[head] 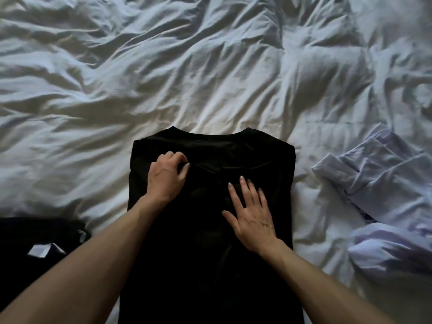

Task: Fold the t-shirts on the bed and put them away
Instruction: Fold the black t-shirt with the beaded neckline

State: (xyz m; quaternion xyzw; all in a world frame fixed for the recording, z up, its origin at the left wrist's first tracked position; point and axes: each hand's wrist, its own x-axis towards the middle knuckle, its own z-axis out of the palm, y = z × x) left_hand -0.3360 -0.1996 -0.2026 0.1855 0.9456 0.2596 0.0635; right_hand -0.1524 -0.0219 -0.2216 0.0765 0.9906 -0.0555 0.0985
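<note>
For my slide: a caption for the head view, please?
Left hand pinches black t-shirt; right hand presses it flat.

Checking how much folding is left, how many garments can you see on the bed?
3: a black t-shirt under both hands in the middle, a dark garment with a white label at the left edge, and a crumpled white garment on the right. More may lie out of view.

No words, brand names, numbers or signs can be read anywhere in this view. A small white label [39,250] is sewn on a dark garment [28,232] at the lower left edge of the bed (its surface appears blank, or too small and dim to make out). The black t-shirt [210,253] in the centre carries no legible print.
</note>
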